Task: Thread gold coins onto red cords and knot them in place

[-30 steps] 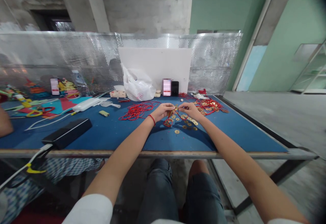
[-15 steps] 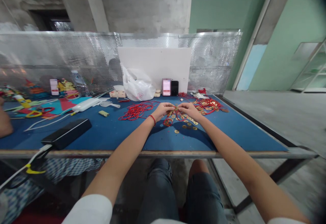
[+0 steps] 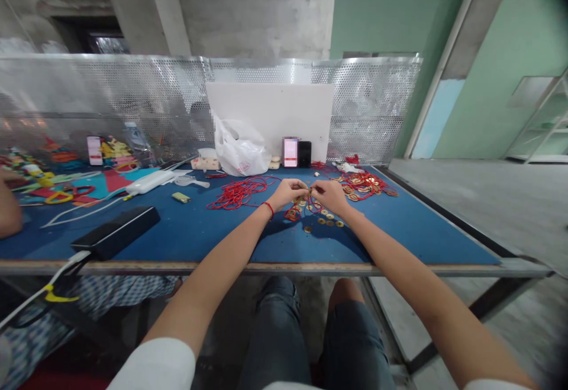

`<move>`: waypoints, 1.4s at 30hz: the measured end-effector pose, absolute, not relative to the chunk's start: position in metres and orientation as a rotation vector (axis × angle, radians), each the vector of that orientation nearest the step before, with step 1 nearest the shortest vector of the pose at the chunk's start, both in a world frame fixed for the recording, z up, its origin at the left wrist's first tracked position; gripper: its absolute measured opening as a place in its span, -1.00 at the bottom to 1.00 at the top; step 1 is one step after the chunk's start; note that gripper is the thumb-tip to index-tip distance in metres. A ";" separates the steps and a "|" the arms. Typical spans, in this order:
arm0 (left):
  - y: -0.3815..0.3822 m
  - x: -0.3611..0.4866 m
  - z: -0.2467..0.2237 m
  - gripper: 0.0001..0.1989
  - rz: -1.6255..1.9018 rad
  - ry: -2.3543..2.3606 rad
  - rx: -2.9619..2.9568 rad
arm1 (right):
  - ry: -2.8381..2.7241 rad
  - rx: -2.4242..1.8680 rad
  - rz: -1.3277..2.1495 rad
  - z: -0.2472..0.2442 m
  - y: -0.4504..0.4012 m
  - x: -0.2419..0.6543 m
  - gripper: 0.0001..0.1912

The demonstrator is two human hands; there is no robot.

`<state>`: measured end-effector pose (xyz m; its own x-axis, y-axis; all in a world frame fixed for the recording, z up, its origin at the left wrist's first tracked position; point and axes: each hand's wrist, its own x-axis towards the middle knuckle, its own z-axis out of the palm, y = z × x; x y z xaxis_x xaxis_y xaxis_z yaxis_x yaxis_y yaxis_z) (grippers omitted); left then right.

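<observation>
My left hand (image 3: 287,193) and my right hand (image 3: 329,195) meet fingertip to fingertip above the table, both closed in a pinch. Between them is a small gold-coloured coin (image 3: 309,191) with red cord about it; which fingers bear on the coin and which on the cord is too small to tell. Red cord (image 3: 293,212) loops down below the fingers. Loose gold coins with holes (image 3: 329,216) lie on the blue table under and beside my right hand. A tangled heap of red cord (image 3: 239,193) lies left of my left hand.
Strung coins with red cord (image 3: 366,184) are piled at the right. A white plastic bag (image 3: 242,148) and two phones (image 3: 290,152) stand at the back. Leftward are a black box (image 3: 116,233), a white power strip (image 3: 151,181), scissors (image 3: 66,196) and another person's arm (image 3: 9,209).
My right hand has turned slightly, its fingers drawn closer in around the coin. My left hand has shifted slightly to the right. The surrounding things stay put.
</observation>
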<state>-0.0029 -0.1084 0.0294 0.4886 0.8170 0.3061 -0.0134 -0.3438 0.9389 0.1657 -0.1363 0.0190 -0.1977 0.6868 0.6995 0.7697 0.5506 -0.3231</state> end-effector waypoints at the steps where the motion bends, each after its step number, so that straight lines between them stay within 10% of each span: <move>1: -0.109 -0.002 0.030 -0.92 1.031 0.692 1.704 | -1.907 -1.203 -0.169 0.019 -0.137 0.164 -0.84; 17: -0.069 -0.022 0.015 -0.86 1.392 0.912 1.372 | -0.293 -0.953 0.733 0.023 -0.096 0.240 -0.83; 28: -0.065 -0.021 0.012 -0.86 1.495 0.950 1.375 | -0.618 -0.936 1.058 0.028 -0.105 0.240 -0.82; 42: -0.088 -0.011 0.019 -0.90 1.386 0.895 1.707 | -1.630 -2.211 0.018 0.000 -0.095 0.202 -0.55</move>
<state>-0.0109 -0.0882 0.0189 0.1697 0.8715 0.4602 0.0610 -0.4753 0.8777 0.2021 -0.0955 0.0002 0.3229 0.9210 0.2180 0.9159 -0.2461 -0.3172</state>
